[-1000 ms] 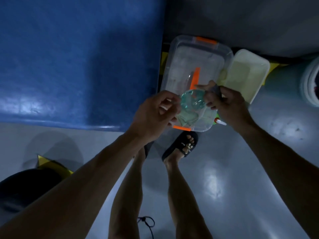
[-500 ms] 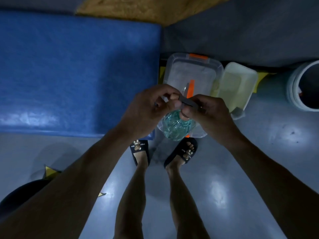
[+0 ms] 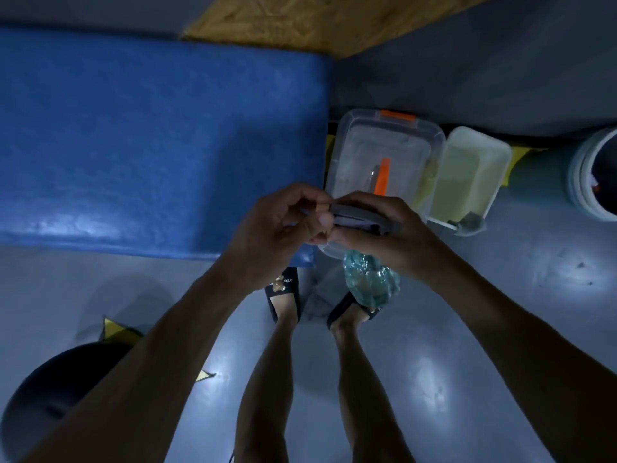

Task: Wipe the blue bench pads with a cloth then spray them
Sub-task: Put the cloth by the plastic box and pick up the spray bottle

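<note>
Grey floor, blue bench pad left; right hand grips spray bottle, left hand pinches its nozzle.

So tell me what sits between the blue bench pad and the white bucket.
Head view: a clear storage box with orange latches, then its pale lid alongside.

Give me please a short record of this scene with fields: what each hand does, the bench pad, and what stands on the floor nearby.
right hand: holds the spray bottle by its grey spray head
left hand: fingers pinch at the nozzle end of the spray head
bench pad: blue, bare, to the left of the hands
clear box: on the floor beyond the hands, orange latch, lid on
pale tub: beside the clear box, on its right
cloth: not seen
</note>
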A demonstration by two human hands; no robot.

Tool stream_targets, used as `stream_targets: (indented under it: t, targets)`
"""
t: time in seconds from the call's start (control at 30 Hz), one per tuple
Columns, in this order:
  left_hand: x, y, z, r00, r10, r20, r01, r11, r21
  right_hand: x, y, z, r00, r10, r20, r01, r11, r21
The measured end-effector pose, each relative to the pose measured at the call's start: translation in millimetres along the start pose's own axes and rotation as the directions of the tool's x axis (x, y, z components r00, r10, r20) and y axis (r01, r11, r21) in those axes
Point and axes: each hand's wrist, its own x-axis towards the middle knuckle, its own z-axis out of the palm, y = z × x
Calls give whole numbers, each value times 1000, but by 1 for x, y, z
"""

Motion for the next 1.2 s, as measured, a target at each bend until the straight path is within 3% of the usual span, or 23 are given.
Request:
stream_targets:
  t: [0.13,0.23,0.43,0.7,0.83,0.97,1.2]
  targets:
    - [-11,-7,-13,999,39,1,-38,964,264,1,2,14,1000,17,21,-16,999,-45]
    - [-16,-8,-22,984,175,10,-160,875,456,2,0,21,996,65,61,-63,997,-34]
    - [-29,-16,-39,964,252,84,-255,791,556,2,-7,33,971,195,137,-188,980,-65]
    - [-52,-19,-51,983,146,112,-181,878,443,-2,-15,48,922,331,198,-330,943,-40]
    - [-62,-20,-48,988,93,126,-132,927,352,1,-25,58,906,297,302,-242,948,-209]
    - [-70,-30,-39,997,11,73,-29,966,255,-1,-23,62,920,274,281,-156,912,-378]
    - [-73,-37,1,981,-191,-43,191,981,12,-19,-8,49,947,112,300,39,890,-455]
